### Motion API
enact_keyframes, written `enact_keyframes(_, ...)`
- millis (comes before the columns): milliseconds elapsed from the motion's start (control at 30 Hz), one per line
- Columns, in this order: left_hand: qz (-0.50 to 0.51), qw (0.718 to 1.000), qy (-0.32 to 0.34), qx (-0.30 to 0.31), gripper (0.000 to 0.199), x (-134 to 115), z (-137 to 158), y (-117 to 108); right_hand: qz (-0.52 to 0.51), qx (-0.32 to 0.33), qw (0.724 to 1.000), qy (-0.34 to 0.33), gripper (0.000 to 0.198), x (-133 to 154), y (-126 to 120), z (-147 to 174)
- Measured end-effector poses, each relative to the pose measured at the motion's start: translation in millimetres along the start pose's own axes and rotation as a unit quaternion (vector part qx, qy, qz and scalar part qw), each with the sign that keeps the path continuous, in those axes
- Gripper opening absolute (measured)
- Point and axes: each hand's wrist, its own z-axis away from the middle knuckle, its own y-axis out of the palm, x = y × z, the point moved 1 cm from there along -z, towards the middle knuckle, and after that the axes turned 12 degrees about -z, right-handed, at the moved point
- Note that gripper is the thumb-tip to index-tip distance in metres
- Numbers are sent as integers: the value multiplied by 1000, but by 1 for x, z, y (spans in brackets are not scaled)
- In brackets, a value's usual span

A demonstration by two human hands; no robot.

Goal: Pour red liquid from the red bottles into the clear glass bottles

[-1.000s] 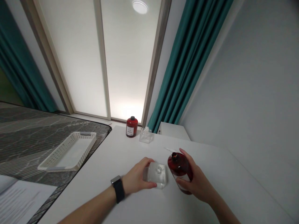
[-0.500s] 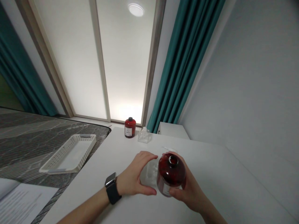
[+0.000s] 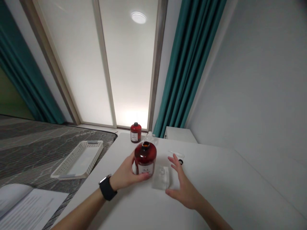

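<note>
A reddish-brown bottle (image 3: 145,156) with a white label and an uncapped neck is gripped in my left hand (image 3: 126,174), slightly above the table. My right hand (image 3: 183,188) holds nothing; its fingers are spread beside a clear square glass bottle (image 3: 161,177) standing on the white table. Just beyond my right fingers lie a small black ring-shaped cap (image 3: 180,162) and a clear pump-like piece (image 3: 176,154). Farther back stand a second red bottle (image 3: 136,132) with a dark cap and another clear bottle (image 3: 150,137), partly hidden by the held one.
To the left, a white perforated basket (image 3: 82,159) rests on a dark patterned surface beside an open book (image 3: 35,204). The white table (image 3: 216,185) runs along a wall at the right. A white cabinet (image 3: 179,134) stands behind the table, near a teal curtain (image 3: 189,64).
The red bottle has passed from my right hand to my left and moved left. My right hand has let go and opened, and the clear bottle and black cap now show.
</note>
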Motion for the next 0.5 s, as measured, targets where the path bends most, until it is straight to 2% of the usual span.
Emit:
enact_keyframes(67,-9,999,-26,-24,71,18,-2,-7,-3,19,999,38,115,-19,3,1)
enact_keyframes(133,-24,997,-48,-55,66,35,-2,-11,-32,24,998,45,112,-30,7,-3)
enact_keyframes(233,-34,993,-76,-87,69,55,0,-12,-59,10,997,39,104,-34,7,-14)
enact_keyframes(333,-40,990,-102,-84,70,63,6,-10,-69,-6,997,44,97,-27,-3,-27)
enact_keyframes(500,-64,990,-105,-63,72,55,10,-8,-62,-9,997,33,95,6,-31,-53)
